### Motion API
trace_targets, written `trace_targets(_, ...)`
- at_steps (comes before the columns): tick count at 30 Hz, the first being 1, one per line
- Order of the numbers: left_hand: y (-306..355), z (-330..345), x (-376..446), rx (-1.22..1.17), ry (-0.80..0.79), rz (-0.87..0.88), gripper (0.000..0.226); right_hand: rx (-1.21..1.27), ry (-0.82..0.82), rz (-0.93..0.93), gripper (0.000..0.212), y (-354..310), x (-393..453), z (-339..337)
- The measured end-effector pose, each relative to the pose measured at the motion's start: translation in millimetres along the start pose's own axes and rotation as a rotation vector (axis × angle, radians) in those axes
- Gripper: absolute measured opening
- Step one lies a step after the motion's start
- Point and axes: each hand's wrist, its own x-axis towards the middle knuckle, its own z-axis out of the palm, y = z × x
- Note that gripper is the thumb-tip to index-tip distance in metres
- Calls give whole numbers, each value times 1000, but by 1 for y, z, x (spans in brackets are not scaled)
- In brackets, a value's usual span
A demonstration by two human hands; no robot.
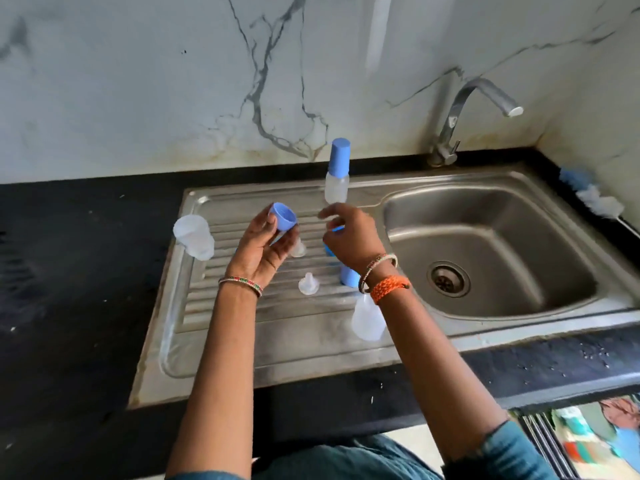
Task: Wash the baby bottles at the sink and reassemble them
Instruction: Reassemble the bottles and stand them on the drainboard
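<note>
My left hand (263, 247) is raised over the ribbed drainboard (242, 327) and holds a blue screw ring (283, 217) with its opening facing up. My right hand (349, 239) hovers just in front of an upright assembled bottle (336, 183) with a tall blue cap. Its fingers are curled, and a blue piece (337, 229) shows under them; I cannot tell whether it is gripped. A clear nipple (308, 284) and a second nipple (298, 249) lie on the drainboard. A blue cap (348, 277) stands by my right wrist. Clear bottle bodies lie at the left (194, 237) and under my right forearm (367, 320).
The steel sink basin (485, 237) with its drain (448, 280) is to the right, with the tap (467, 109) turned off above it. A blue and white bottle brush (588, 195) rests on the far right rim. Black countertop (69, 271) surrounds the sink, against a marble wall.
</note>
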Motion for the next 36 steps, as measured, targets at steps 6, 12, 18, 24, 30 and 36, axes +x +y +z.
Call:
trace_targets(6, 11, -30, -7, 166, 66, -83, 18, -729, -386, -51, 36, 7, -6, 69)
trace_targets(12, 10, -27, -5, 163, 30, -137, 11, -641, -391, -85, 18, -23, 21, 22)
trace_targets(18, 9, 21, 18, 157, -114, -152, 12, 201, -219, -59, 13, -70, 28, -118)
trace_targets(24, -5, 88, 38, 127, -258, -229, 28, 665, -125, 335, 24, 23, 30, -172)
trace_targets(30, -41, 107, 38, 192, -260, -334, 25, 27, 334, 668, 11, 110, 30, -172)
trace_targets(36, -58, 110, 29, 182, -295, -402, 27, 141, 427, 697, 13, 97, 15, -168)
